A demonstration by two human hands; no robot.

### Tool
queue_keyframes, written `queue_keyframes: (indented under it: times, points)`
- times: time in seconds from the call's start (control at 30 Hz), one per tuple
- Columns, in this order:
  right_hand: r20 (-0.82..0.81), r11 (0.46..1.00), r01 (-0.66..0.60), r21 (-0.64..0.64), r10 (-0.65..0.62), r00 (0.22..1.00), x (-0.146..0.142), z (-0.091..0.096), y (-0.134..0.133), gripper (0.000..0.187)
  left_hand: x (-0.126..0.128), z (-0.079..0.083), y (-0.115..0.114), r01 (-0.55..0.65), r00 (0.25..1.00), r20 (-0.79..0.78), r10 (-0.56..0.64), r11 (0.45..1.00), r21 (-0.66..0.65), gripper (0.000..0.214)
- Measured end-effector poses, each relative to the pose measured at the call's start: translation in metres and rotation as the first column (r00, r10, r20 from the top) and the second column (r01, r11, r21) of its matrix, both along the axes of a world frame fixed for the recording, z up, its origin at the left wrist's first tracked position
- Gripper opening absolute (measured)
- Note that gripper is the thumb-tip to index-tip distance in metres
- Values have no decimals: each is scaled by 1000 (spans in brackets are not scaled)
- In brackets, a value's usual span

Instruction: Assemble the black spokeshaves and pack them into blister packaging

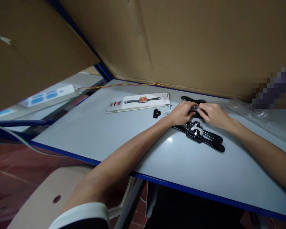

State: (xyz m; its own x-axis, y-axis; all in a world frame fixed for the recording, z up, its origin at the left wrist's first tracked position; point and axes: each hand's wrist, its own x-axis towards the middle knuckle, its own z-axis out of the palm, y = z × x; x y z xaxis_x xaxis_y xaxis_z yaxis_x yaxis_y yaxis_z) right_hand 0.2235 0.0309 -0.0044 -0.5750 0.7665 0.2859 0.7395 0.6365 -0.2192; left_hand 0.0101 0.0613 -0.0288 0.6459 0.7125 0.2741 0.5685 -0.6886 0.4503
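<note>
I have the left hand (182,113) and right hand (213,114) together right of centre in the frame, fingertips pinched around a small grey piece (195,108). It sits over a black tool (191,99) that the hands largely cover; whether piece and tool touch, I cannot tell. Just below the hands, I see 2 more tools (194,136) lying side by side on the table (90,127), slanting down toward the right, silvery metal at their middles. Left of the left hand are a black part (156,113) and a screw (170,106), with the pack (143,100) near frame centre. A clear bag (264,119) spreads at the right; a power strip (50,95) lies at the left.
</note>
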Motion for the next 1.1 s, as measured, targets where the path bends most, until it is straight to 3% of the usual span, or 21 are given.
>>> queue_keyframes:
  times: [0.17,0.37,0.47,0.63,0.93,1.0,1.07,1.1]
  points:
    - [176,999,-51,-10,52,983,5,8,-1,26,2,1,-1,-20,1000,-14,20,1000,1,38]
    - [274,997,-74,31,63,960,7,9,-2,29,2,3,-2,-26,999,-20,26,999,-19,37]
    - [233,995,-94,38,82,969,7,8,2,27,2,2,-1,-22,1000,-12,22,1000,-9,36]
    - [133,995,-72,-64,80,988,6,12,2,30,2,2,-1,-13,1000,-8,13,1000,-13,36]
    - [119,985,135,-103,-123,985,-7,15,-6,31,2,4,-2,-16,1000,-6,16,1000,-8,37]
    - [56,974,185,-131,-179,982,-8,16,-4,20,1,4,-2,-14,1000,-6,14,1000,-9,36]
    - [-51,971,152,-183,-164,985,-8,17,-1,9,1,4,-1,-8,1000,-3,8,1000,-12,33]
    - [-109,969,116,-217,-142,984,-8,17,1,12,1,4,-1,-3,1000,-1,3,1000,-13,31]
